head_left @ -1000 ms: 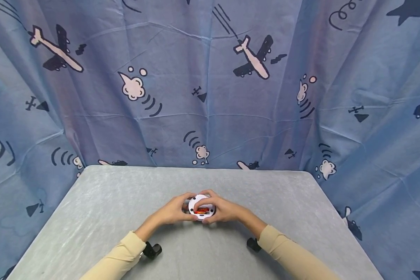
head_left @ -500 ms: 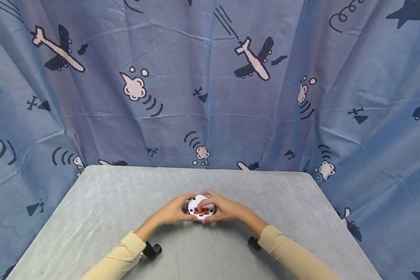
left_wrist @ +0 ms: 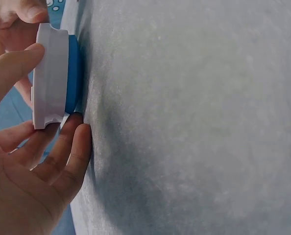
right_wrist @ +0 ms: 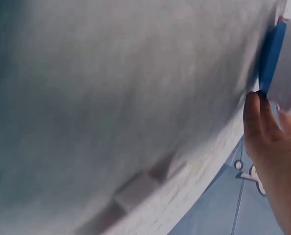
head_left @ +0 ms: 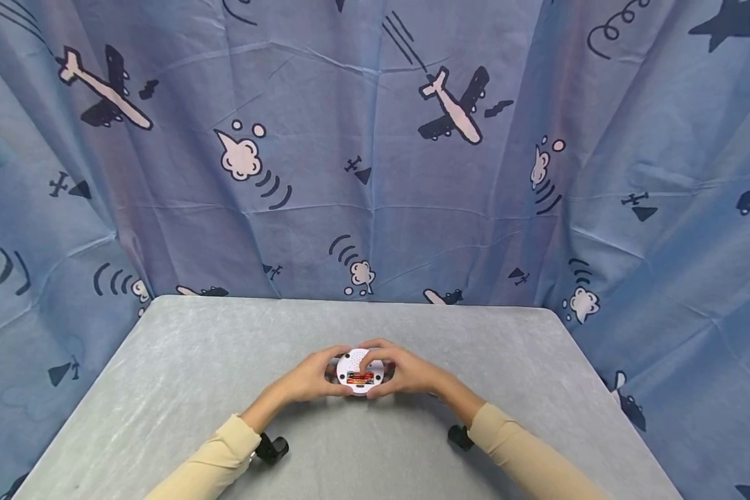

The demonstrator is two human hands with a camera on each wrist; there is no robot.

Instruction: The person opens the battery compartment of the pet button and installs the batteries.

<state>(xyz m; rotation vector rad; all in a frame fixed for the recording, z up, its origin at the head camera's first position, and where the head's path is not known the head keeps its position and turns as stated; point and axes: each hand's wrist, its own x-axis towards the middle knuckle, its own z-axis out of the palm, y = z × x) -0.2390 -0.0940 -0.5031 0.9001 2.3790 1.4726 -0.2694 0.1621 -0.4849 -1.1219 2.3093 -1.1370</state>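
Note:
A round white device [head_left: 351,362] lies bottom up on the table, a perforated patch and dark feet on its upturned side. Red-and-orange batteries [head_left: 360,379] show in its uncovered compartment. The left wrist view shows its white body [left_wrist: 52,78] from the side, with a blue part [left_wrist: 74,73] underneath. My left hand [head_left: 314,376] grips the left rim between thumb and fingers. From the right, my right hand [head_left: 407,370] holds the rim, one bent finger reaching over the top to the batteries. Fingertips of that hand [right_wrist: 275,147] touch the lower edge in the right wrist view.
A small pale rectangular piece [right_wrist: 138,191] lies on the table, blurred, near the right forearm. Grey table surface [head_left: 225,340] surrounds the hands. Behind it hangs a blue patterned curtain [head_left: 312,229]. Black wrist cameras [head_left: 271,449] sit below both sleeves.
My right hand has shifted slightly right, and its bent finger has moved from the compartment's left end to its upper edge. More of the batteries shows. My left hand keeps its hold.

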